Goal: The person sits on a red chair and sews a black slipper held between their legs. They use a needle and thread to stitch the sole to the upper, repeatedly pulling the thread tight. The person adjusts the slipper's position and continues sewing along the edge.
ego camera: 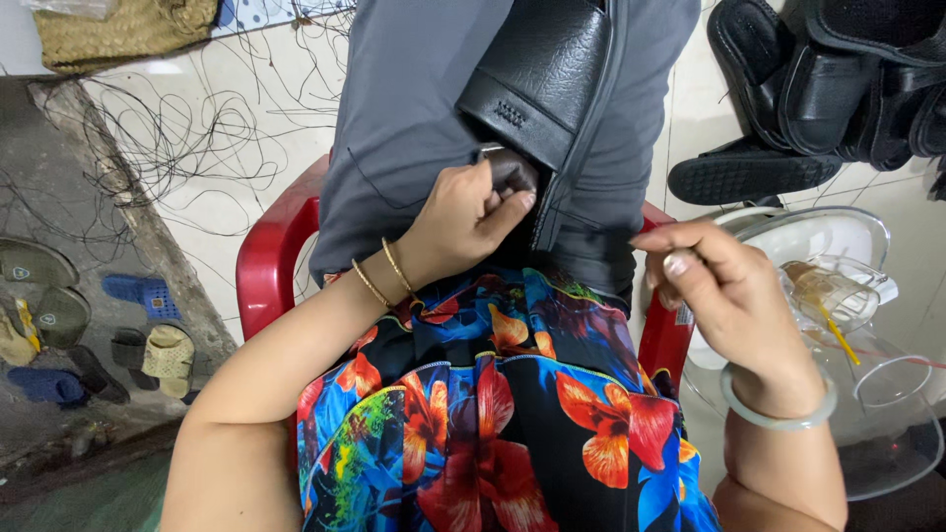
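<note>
Pale tiled floor (236, 108) strewn with dark threads (187, 138); a red plastic chair (268, 266) at centre, black sandals (828, 89) piled at two o'clock, worn slippers (168, 360) at nine.

A small home shoe-making workshop: beyond the hands, black thread (197, 138) lies tangled on the tiled floor (286, 89), finished black sandals (818, 89) are heaped to the right, and worn slippers (148, 355) sit left of a red plastic chair (271, 261).

She wears a black dress (493, 414) with red, orange and blue flowers, two thin gold bangles (384, 276) on the left wrist, and a pale, perhaps jade, bangle (778, 414) on the right.
</note>
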